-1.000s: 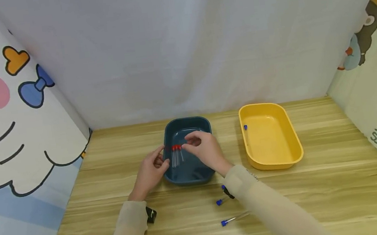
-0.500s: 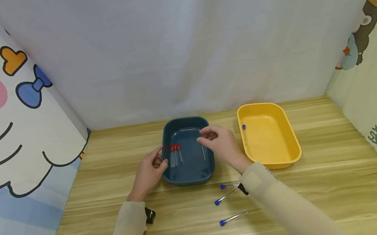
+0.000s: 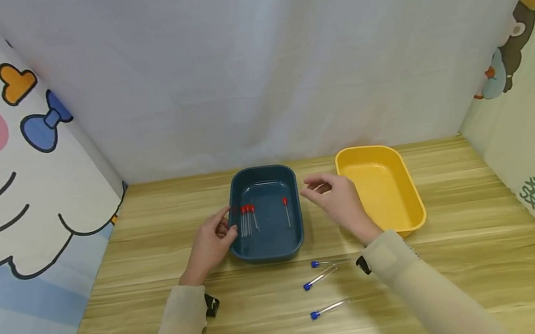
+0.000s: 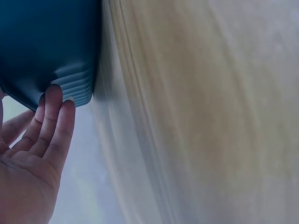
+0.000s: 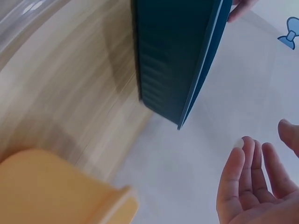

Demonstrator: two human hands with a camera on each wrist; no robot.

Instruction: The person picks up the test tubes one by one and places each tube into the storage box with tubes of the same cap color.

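Observation:
A dark blue tray [image 3: 278,252] stands on the wooden table in the head view. My left hand [image 3: 209,246] holds its left side, thumb at the rim and fingers [image 4: 53,109] against the outer wall. Inside the tray, several clear tubes with red caps [image 3: 248,220] lie side by side at the left. One more red-capped tube [image 3: 287,213] lies apart near the right wall. My right hand [image 3: 339,200] hovers between this tray and the yellow tray [image 3: 384,203], fingers gently bent and holding nothing; the right wrist view shows a gap between thumb and fingers.
Three blue-capped tubes lie on the table in front: an upper one [image 3: 329,262], a middle one [image 3: 321,277] and a lower one [image 3: 331,308]. Behind the trays hangs a pale curtain [image 3: 275,66], with printed panels at both sides.
My right hand has moved right, out of the dark blue tray, leaving a red-capped tube near its right wall. It now covers the blue-capped tube in the yellow tray. My left hand stays put.

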